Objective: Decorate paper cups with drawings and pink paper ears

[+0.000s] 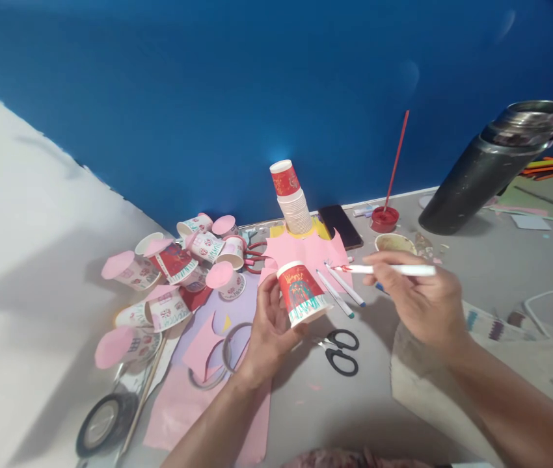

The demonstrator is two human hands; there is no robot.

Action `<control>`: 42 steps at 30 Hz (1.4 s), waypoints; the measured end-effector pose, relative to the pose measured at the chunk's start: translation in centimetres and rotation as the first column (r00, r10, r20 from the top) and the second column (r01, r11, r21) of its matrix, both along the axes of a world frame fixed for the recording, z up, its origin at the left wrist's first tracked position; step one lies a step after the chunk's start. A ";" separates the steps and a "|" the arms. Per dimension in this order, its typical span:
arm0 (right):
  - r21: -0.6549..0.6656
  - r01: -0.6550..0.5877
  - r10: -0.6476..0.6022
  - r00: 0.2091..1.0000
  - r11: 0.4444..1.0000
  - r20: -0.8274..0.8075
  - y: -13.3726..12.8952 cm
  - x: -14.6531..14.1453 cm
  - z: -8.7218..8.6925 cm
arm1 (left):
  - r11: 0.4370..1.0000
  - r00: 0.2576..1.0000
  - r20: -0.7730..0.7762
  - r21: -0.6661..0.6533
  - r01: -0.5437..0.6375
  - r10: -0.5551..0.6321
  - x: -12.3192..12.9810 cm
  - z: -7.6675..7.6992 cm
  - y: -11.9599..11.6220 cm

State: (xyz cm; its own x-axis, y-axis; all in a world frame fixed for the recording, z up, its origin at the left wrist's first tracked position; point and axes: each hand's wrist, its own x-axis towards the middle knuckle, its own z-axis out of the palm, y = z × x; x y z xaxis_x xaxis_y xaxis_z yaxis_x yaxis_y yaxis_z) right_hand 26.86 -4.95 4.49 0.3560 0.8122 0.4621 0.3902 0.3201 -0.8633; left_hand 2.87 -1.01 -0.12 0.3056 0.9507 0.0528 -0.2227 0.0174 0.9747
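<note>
My left hand (274,325) is wrapped around a red and white paper cup (300,294), tilted, with teal marker strokes along its lower part. In my right hand (420,296) is a white marker (398,270), its red tip pointing left toward the cup but apart from it. Two more slim markers (339,289) lie between the hands, partly on cut pink paper (306,250). Black-handled scissors (342,351) rest on the table just right of the left hand, their blades partly hidden.
Decorated paper cups (166,309) with pink discs crowd the left side. A cup stack (293,201) stands near the blue wall, beside a phone (339,225). At right are a dark flask (481,175) and a small red pot (384,219). Black tape (105,422) lies front left.
</note>
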 end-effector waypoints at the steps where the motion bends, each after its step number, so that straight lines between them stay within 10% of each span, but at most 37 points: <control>1: -0.048 -0.060 0.060 0.998 0.997 0.000 0.1 -0.1 -0.2 | 0.999 1.000 0.025 -0.031 0.012 -0.011 -0.1 0.1 0.1; 13: -0.328 -0.507 0.533 0.846 0.797 -0.013 1.3 -0.2 -3.5 | 0.917 0.943 0.219 -0.261 0.302 -0.249 0.2 0.4 -0.7; 23: -0.377 -0.501 0.594 0.783 0.779 0.186 1.5 0.4 -3.3 | 0.926 0.928 -0.025 -0.079 0.370 -0.373 -1.4 0.1 1.0; 28: -0.359 -0.294 0.415 0.848 0.886 0.329 2.2 1.4 -3.7 | 1.000 0.976 -0.215 -0.015 -0.025 0.021 -1.5 1.0 1.7; 32: -0.397 -0.012 0.269 0.754 0.918 0.599 2.9 1.8 -5.0 | 0.940 0.910 -0.235 0.065 -0.335 0.340 -1.3 1.5 2.0; 42: -0.439 0.025 0.330 0.621 0.898 0.711 3.0 1.1 -5.4 | 0.923 0.901 -0.212 0.021 -0.383 0.379 -1.5 1.7 2.2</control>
